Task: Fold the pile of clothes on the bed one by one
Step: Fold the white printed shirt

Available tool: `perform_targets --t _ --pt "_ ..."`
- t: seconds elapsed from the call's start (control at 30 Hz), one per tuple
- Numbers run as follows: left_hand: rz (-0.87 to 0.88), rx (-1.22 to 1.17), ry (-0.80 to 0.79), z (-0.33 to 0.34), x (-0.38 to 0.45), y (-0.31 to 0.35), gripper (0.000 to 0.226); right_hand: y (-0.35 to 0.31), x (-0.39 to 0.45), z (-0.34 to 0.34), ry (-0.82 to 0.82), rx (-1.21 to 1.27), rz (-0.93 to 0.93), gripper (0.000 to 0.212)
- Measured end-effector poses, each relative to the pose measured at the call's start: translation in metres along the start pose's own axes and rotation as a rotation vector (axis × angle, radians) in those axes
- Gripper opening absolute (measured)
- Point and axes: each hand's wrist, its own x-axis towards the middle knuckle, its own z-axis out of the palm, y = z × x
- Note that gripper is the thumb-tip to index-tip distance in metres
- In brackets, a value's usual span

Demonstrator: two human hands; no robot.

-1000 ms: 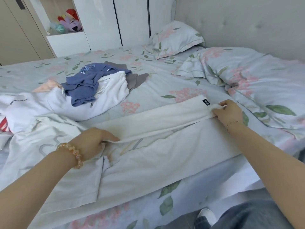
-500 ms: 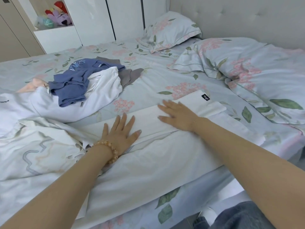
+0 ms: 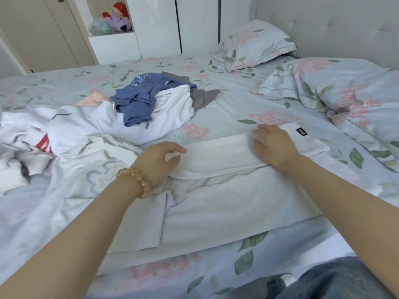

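A white garment (image 3: pixel 226 203) lies spread flat along the near edge of the bed (image 3: pixel 228 108). Its far side is folded over into a long strip (image 3: pixel 218 154) with a small black label (image 3: pixel 301 132) at the right end. My left hand (image 3: pixel 158 161), with a bead bracelet on the wrist, rests on the strip's left end, fingers loosely curled. My right hand (image 3: pixel 274 145) lies flat on the strip near the label, fingers pointing left. Behind it sits the pile: a blue garment (image 3: pixel 138 100) on a white one (image 3: pixel 170 117), with a grey piece (image 3: pixel 204 97) underneath.
More white clothing with a red print (image 3: pixel 43 145) is crumpled at the left. A floral pillow (image 3: pixel 254 44) and a bunched duvet (image 3: pixel 345 93) fill the back right by the padded headboard. White wardrobes and a shelf with plush toys (image 3: pixel 116 20) stand beyond the bed.
Both hands held the strip's ends, then laid it down and pressed it flat. Since then the right hand has slid right toward the label and the left hand's fingers have curled.
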Motion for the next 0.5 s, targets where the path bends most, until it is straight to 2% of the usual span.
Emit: perform_targets --t 0.1,0.2,0.33,0.4,0.5 --pt "-0.059 -0.042 0.297 -0.042 -0.028 -0.03 0.031 -0.086 -0.003 -0.013 -0.019 0.137 -0.301 0.032" --pt "-0.165 -0.113 0.43 -0.075 -0.04 -0.065 0.036 -0.18 -0.018 -0.015 0.023 0.243 -0.484 0.027" --pt "-0.289 -0.101 0.428 -0.093 -0.055 -0.099 0.029 -0.254 -0.03 0.006 -0.028 0.109 -0.352 0.05" --pt "-0.326 -0.109 0.43 -0.101 -0.06 -0.115 0.027 -0.262 -0.027 0.024 -0.051 0.065 -0.301 0.044" --pt "-0.346 -0.093 0.462 -0.118 -0.063 -0.142 0.03 -0.259 -0.02 0.035 0.103 0.162 -0.355 0.02"
